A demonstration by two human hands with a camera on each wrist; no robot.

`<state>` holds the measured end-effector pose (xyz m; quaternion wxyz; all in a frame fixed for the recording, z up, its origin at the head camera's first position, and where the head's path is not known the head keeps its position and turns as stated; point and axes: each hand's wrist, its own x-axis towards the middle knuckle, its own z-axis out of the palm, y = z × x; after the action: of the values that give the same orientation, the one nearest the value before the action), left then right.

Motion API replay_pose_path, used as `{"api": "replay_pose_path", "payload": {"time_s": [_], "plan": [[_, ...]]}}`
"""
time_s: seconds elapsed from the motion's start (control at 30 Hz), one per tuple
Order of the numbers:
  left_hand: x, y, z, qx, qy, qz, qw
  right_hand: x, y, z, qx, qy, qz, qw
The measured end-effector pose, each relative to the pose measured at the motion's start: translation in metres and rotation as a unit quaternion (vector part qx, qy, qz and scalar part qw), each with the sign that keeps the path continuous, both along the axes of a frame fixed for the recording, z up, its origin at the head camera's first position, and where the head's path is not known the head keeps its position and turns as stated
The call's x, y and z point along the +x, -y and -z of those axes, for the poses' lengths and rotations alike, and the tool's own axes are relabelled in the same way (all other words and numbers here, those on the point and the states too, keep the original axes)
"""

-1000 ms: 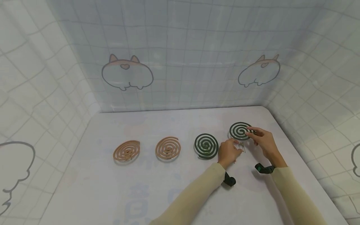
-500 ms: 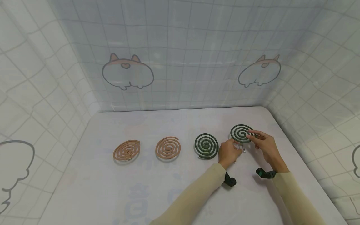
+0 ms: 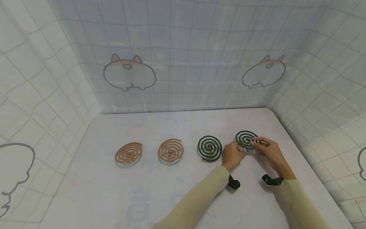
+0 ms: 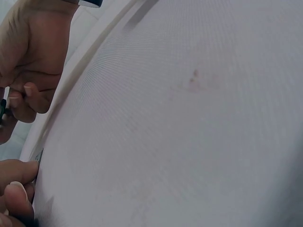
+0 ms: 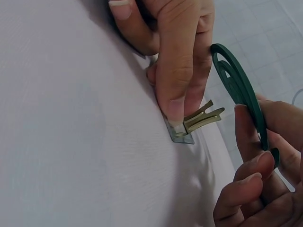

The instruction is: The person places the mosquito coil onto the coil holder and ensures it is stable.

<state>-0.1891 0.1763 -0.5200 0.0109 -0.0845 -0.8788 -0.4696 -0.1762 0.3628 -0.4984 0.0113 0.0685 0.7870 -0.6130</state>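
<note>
In the head view my right hand pinches a green mosquito coil by its right side. The coil is tilted and held just above a small metal coil stand. In the right wrist view the stand's prongs point up towards the coil, with a gap between them. My left hand holds the stand's flat base down on the table with its fingertips. Another green mosquito coil lies to the left of that hand. The left wrist view shows only parts of both hands at its left edge.
Two brown mosquito coils sit further left, each with a bit of metal showing below it. The white table is enclosed by grid-patterned fabric walls at the back and sides.
My right hand has brought the green coil down and slightly nearer, from behind the stand to over it. The left hand has stayed at the stand.
</note>
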Motion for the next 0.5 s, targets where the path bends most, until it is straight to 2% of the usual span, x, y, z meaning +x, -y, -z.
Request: {"api": "replay_pose_path", "payload": {"time_s": [0.5], "plan": [[-0.0004,-0.0028,0.0000,-0.015,0.007,-0.011,0.9998,0.0018,-0.0038,0.0031,0.021,0.002,-0.019,0.9996]]}}
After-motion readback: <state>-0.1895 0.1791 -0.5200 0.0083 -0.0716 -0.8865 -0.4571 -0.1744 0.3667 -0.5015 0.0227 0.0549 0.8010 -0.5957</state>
